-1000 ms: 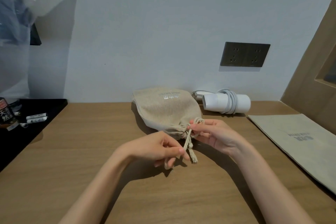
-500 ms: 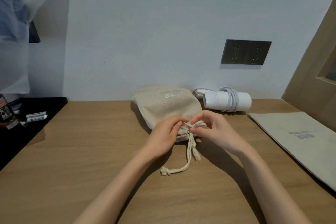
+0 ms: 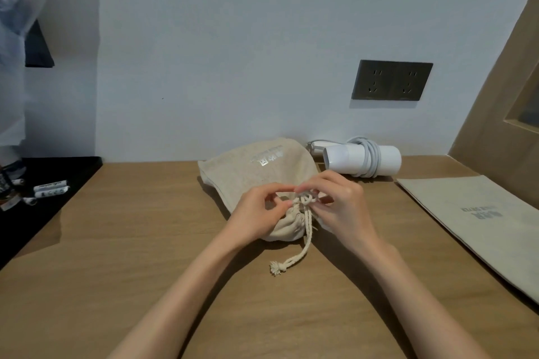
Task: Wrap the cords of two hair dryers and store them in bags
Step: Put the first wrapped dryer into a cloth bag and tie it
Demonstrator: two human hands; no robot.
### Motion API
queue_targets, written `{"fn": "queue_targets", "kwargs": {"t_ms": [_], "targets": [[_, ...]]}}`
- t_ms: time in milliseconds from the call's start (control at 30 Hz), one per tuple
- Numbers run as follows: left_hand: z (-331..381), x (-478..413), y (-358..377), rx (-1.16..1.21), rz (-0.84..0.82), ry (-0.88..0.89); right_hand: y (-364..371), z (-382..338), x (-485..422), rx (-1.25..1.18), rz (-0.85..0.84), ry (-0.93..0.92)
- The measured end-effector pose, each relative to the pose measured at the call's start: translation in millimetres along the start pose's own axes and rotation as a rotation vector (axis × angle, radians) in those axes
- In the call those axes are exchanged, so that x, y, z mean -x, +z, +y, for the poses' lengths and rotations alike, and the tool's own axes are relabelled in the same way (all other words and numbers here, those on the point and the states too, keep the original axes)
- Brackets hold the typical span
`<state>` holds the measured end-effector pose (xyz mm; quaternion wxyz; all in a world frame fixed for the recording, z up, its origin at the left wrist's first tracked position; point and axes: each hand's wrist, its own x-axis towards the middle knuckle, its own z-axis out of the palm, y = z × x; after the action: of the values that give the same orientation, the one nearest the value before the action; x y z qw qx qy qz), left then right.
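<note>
A filled beige drawstring bag (image 3: 253, 172) lies on the wooden table (image 3: 131, 256), its gathered mouth toward me. My left hand (image 3: 256, 213) and my right hand (image 3: 341, 207) meet at the mouth, and both pinch the cream drawstring (image 3: 306, 242) where it loops at the neck. One knotted cord end trails down onto the table. A white hair dryer (image 3: 361, 160) with its grey cord wound round the barrel lies behind the bag by the wall. A flat empty beige bag (image 3: 478, 218) lies at the right.
A dark double wall socket (image 3: 392, 80) sits above the dryer. A black surface (image 3: 38, 201) at the left holds small white tubes and a bottle. A wooden door panel (image 3: 501, 108) rises at the right edge.
My left hand let go of the trailing cord ends and moved up to the bag's mouth beside the right hand. The cord now lies loose on the table, and both hands work at the neck.
</note>
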<state>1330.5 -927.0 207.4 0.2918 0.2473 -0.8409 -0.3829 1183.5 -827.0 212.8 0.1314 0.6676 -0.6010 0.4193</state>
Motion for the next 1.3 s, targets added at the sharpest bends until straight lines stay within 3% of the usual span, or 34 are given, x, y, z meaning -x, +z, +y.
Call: {"fn": "queue_targets", "kwargs": {"t_ms": [233, 433, 633, 767, 933, 1000, 1167, 1300], "targets": [[-4, 2, -3, 0.145, -0.06, 0.008, 4, -3, -1, -0.131, 0.061, 0.086], [-3, 3, -6, 0.165, -0.038, 0.016, 3, 0, -5, -0.443, 0.051, 0.332], [4, 7, -5, 0.005, 0.032, 0.021, -1, 3, -2, -0.594, -0.052, 0.399], [6, 14, -14, -0.241, 0.093, 0.022, -7, 3, -1, -0.791, -0.119, 0.564], [5, 19, -21, -0.456, 0.186, -0.039, -12, 7, 0, -0.781, -0.175, 0.674], [6, 18, -18, -0.345, 0.2, -0.067, -15, 6, 0, -0.755, -0.186, 0.683], [17, 13, -15, 0.272, 0.152, -0.254, -15, 2, -6, -0.8, -0.215, 0.655], [20, 12, -19, 0.338, 0.054, -0.281, -13, 1, -7, -0.916, -0.226, 0.64]]}}
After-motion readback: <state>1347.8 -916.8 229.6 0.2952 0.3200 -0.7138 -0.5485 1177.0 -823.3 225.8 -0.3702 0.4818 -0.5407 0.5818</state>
